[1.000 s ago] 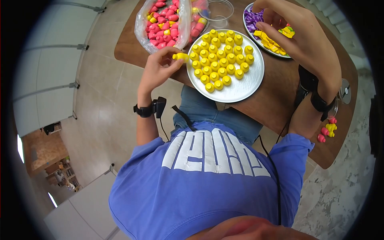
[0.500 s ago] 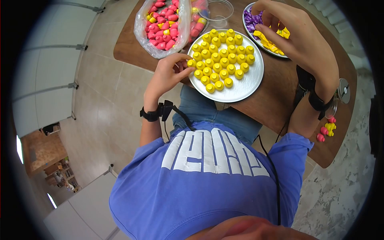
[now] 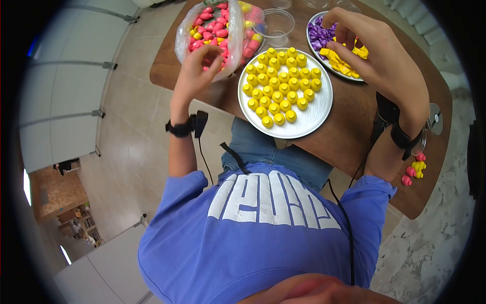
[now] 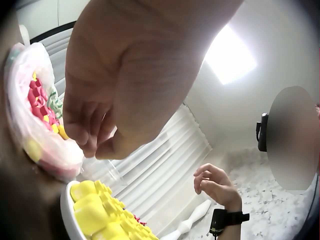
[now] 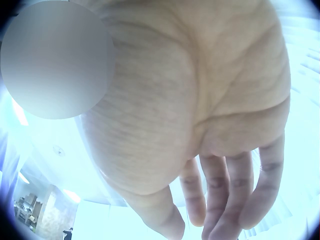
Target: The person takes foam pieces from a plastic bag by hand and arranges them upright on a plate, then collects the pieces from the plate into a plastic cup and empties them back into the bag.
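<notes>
My left hand (image 3: 197, 73) is at the near side of a clear plastic bag (image 3: 235, 38) full of small pink and yellow bottle-shaped pieces (image 3: 218, 25). Its thumb stands apart and its fingertips overlap the pink pieces; nothing shows in its grasp. In the left wrist view its fingers (image 4: 90, 130) bend loosely beside the bag. Beside it, a round white plate (image 3: 309, 119) carries many yellow bottle-shaped pieces (image 3: 283, 88), standing upright in rows. My right hand (image 3: 377, 50) is raised, its fingers loosely bent and holding nothing, in front of a second plate (image 3: 310, 38).
Purple wrapped pieces (image 3: 320, 35) and yellow wrapped pieces (image 3: 344, 63) lie on the second plate. A clear round tub (image 3: 276, 25) stands behind the white plate. At the table's right end are a few loose pink and yellow pieces (image 3: 417, 167) and a jar lid (image 3: 435, 119).
My left hand brought a yellow bottle-shaped piece to the plate's left edge, let it go there, then moved up and left to the bag. The right hand stays about where it was.
</notes>
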A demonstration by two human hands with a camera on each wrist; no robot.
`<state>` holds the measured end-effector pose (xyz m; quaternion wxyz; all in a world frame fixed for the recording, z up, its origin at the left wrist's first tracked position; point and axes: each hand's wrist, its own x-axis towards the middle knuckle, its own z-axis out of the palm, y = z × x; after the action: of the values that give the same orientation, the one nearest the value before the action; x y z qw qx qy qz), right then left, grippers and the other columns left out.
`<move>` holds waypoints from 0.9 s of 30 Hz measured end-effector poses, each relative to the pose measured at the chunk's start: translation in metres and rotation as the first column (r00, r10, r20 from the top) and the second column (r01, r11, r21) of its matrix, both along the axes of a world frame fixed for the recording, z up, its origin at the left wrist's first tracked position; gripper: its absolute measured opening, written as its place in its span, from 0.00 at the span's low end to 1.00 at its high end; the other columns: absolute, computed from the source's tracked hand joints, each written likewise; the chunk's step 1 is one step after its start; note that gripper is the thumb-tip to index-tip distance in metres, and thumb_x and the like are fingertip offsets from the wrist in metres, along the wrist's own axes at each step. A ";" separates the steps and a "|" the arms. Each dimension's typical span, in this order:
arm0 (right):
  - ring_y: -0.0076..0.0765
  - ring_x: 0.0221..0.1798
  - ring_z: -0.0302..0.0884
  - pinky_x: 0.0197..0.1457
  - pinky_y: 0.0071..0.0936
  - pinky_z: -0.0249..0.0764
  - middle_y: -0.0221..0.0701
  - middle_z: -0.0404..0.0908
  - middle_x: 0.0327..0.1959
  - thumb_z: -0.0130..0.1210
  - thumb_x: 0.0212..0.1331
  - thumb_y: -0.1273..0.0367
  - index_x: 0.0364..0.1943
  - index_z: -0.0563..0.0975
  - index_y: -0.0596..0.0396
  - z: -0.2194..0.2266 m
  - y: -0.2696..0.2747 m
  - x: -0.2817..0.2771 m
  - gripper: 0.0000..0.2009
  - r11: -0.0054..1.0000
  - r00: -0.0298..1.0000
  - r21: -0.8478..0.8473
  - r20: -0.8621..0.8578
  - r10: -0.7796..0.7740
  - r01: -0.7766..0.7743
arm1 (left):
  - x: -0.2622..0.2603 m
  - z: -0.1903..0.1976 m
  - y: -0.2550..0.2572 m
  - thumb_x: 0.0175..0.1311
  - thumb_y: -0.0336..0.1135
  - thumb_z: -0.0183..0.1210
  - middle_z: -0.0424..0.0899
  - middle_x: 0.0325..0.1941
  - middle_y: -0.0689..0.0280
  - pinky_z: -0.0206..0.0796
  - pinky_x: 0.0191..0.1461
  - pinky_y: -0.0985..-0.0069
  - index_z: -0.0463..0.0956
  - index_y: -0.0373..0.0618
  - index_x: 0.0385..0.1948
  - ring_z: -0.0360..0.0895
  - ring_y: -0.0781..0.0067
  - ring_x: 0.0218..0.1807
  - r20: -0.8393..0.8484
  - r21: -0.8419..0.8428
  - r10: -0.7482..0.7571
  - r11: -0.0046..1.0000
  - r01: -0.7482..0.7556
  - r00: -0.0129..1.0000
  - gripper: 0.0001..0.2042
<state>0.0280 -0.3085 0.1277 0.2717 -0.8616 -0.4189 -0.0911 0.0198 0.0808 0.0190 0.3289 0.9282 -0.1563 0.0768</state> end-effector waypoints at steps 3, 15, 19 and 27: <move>0.38 0.35 0.79 0.40 0.33 0.75 0.37 0.79 0.33 0.62 0.63 0.73 0.54 0.75 0.58 -0.004 0.001 -0.002 0.16 0.999 0.999 0.044 0.031 0.025 -0.027 | 0.065 -0.016 0.012 0.65 0.29 0.65 0.88 0.35 0.59 0.77 0.43 0.70 0.83 0.37 0.45 0.87 0.67 0.38 0.153 0.017 -0.028 1.000 0.026 0.988 0.09; 0.39 0.37 0.80 0.44 0.35 0.76 0.37 0.81 0.34 0.63 0.61 0.72 0.55 0.76 0.60 0.001 -0.003 -0.010 0.18 0.996 0.998 0.066 0.000 -0.057 0.057 | 0.156 -0.049 0.015 0.54 0.22 0.61 0.86 0.39 0.45 0.75 0.50 0.56 0.82 0.34 0.38 0.83 0.42 0.46 0.150 0.411 -0.231 0.899 0.151 0.961 0.10; 0.39 0.36 0.80 0.45 0.35 0.75 0.37 0.81 0.34 0.63 0.61 0.72 0.55 0.76 0.59 0.004 -0.003 -0.010 0.18 0.998 0.999 0.027 0.000 -0.053 0.053 | 0.136 -0.041 0.025 0.56 0.26 0.66 0.88 0.41 0.49 0.77 0.51 0.60 0.84 0.36 0.41 0.86 0.48 0.47 0.022 0.389 -0.135 0.914 0.116 0.991 0.11; 0.41 0.37 0.80 0.43 0.35 0.75 0.38 0.81 0.34 0.63 0.61 0.72 0.55 0.76 0.59 0.000 -0.003 -0.008 0.18 0.999 0.999 0.029 0.037 -0.028 0.027 | 0.110 -0.034 0.044 0.62 0.31 0.68 0.89 0.44 0.56 0.79 0.52 0.64 0.83 0.38 0.45 0.87 0.57 0.45 0.101 0.067 -0.108 0.993 0.102 0.989 0.12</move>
<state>0.0199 -0.3119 0.1278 0.2745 -0.8616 -0.4107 -0.1170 0.1294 0.1250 -0.0150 0.2949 0.9231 -0.2243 0.1030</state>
